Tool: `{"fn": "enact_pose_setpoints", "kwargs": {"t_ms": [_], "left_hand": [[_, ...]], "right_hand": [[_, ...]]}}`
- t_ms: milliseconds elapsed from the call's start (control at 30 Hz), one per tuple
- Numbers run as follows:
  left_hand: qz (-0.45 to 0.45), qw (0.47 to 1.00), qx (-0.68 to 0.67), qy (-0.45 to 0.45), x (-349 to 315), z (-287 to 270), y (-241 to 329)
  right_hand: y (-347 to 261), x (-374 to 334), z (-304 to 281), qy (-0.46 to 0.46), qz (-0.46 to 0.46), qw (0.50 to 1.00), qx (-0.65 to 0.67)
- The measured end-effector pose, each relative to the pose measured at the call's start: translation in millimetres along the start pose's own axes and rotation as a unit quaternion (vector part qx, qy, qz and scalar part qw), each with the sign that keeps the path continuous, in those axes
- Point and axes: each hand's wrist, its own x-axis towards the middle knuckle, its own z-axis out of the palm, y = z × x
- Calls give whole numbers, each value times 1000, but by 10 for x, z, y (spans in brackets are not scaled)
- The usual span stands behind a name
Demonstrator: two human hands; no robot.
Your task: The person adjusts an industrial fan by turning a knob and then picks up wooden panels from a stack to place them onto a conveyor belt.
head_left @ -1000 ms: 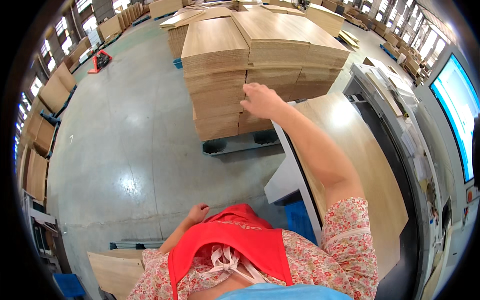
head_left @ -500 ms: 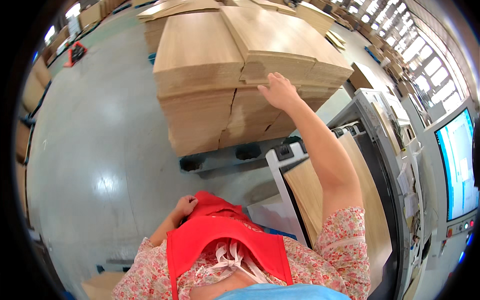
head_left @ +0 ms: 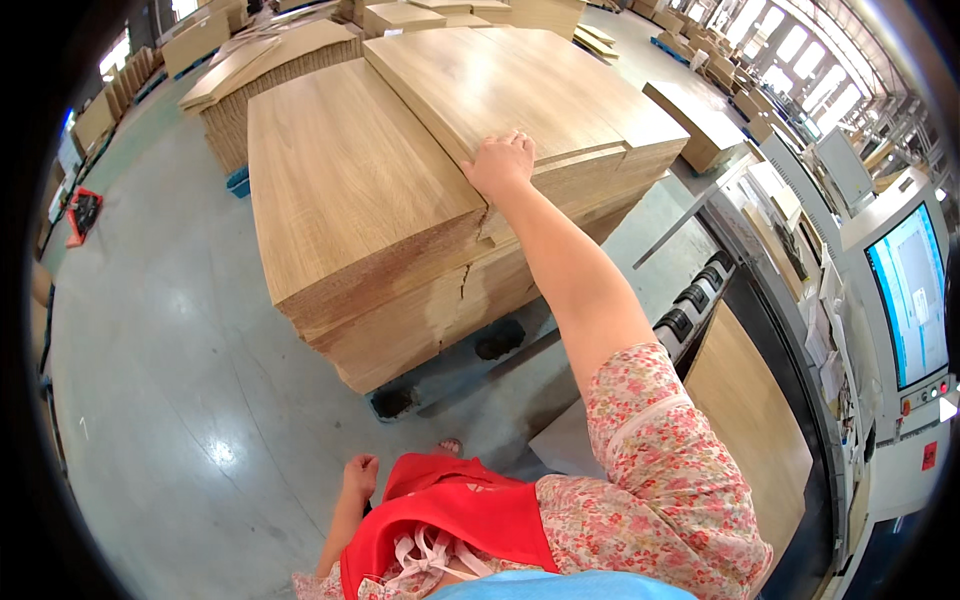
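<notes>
Ahead stands a large block of stacked wood-grain boards, with a higher stack (head_left: 500, 85) on the right and a lower stack (head_left: 350, 170) on the left. My right hand (head_left: 503, 163) reaches out and rests on the top board of the higher stack, at its near left corner. Its fingers lie over the surface, not wrapped round a board. Low by my side, next to the red apron (head_left: 450, 500), hangs my left hand (head_left: 361, 474) with its fingers curled in; it appears to hold nothing.
A blue pallet (head_left: 470, 365) carries the stacks. To my right is a machine with black rollers (head_left: 690, 297) and a wood-grain board (head_left: 750, 400) on it, beside a lit screen (head_left: 908, 295). More boards (head_left: 270, 70) stand behind left. A red pallet jack (head_left: 84, 215) stands far left.
The stacks now appear closer and turned in view. My right hand has moved from the near edge onto the top of the higher stack. My left hand has come away from the apron.
</notes>
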Motion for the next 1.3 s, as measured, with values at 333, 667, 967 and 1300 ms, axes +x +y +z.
{"fn": "enact_pose_setpoints", "kwargs": {"t_ms": [333,667,967,1300], "left_hand": [[146,980,-18,-132,474,106,902],[263,669,-559,-413,411,-364,3580],[171,730,-577,-324,274,-144,3584],[188,699,-586,-365,27,14,3351]], "right_hand": [[-50,-887,-64,51,-109,978,-168],[589,-3018,-471,176,-146,972,-58],[979,-4136,-756,153,-123,981,-14],[1134,-4458,-668,172,-105,979,18]]}}
